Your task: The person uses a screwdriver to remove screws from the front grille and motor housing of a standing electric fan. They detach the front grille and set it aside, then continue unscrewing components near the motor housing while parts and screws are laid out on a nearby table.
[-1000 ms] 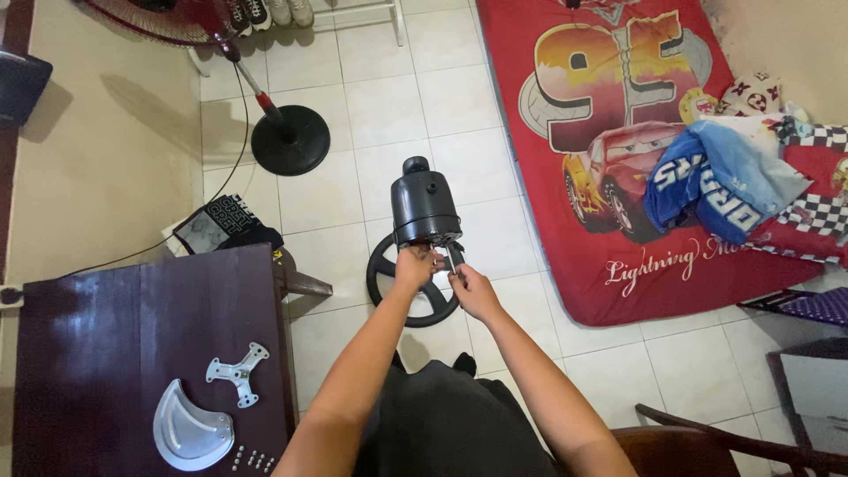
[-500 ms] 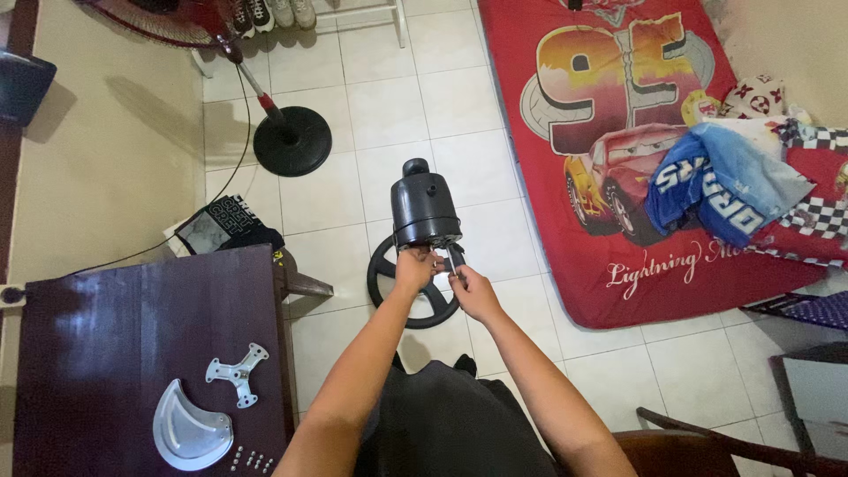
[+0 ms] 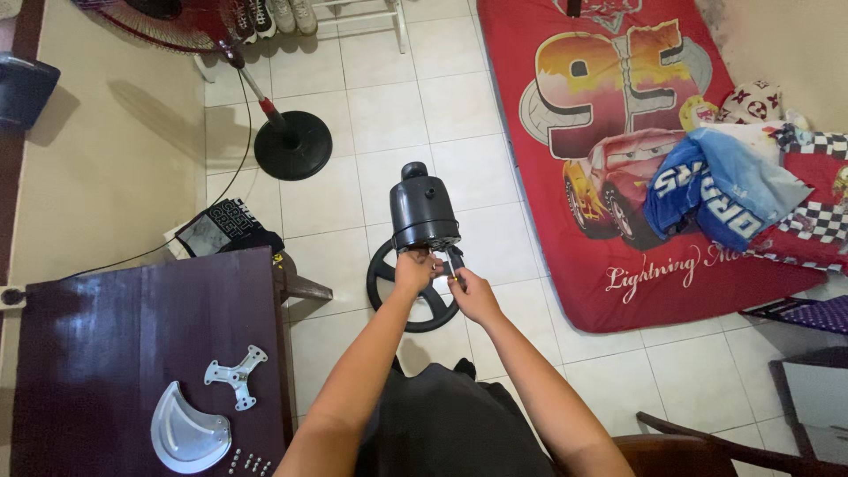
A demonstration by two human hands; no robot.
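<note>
- Fan motor (image 3: 425, 210) upright on its round base (image 3: 415, 300) on the tiled floor (image 3: 353, 190), already stripped.
- Blade (image 3: 187, 435), bracket (image 3: 235, 376), screws (image 3: 249, 461) parked at tabletop's near edge.
- Left hand (image 3: 413, 269) gripping motor's front; right hand (image 3: 472, 293) pinching a small tool.
- Likely midway; reassembly outstanding.

Dark table (image 3: 132, 327): metal blade (image 3: 187, 435), cross bracket (image 3: 236, 375), screws (image 3: 249, 461). Tiled floor (image 3: 389, 97): fan base (image 3: 415, 300), red mattress (image 3: 609, 159).

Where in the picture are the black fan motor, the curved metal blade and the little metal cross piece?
black fan motor (image 3: 424, 208), head view, on its rounded housing.
curved metal blade (image 3: 185, 435), head view, on its broad middle.
metal cross piece (image 3: 236, 377), head view, on its hub.
</note>
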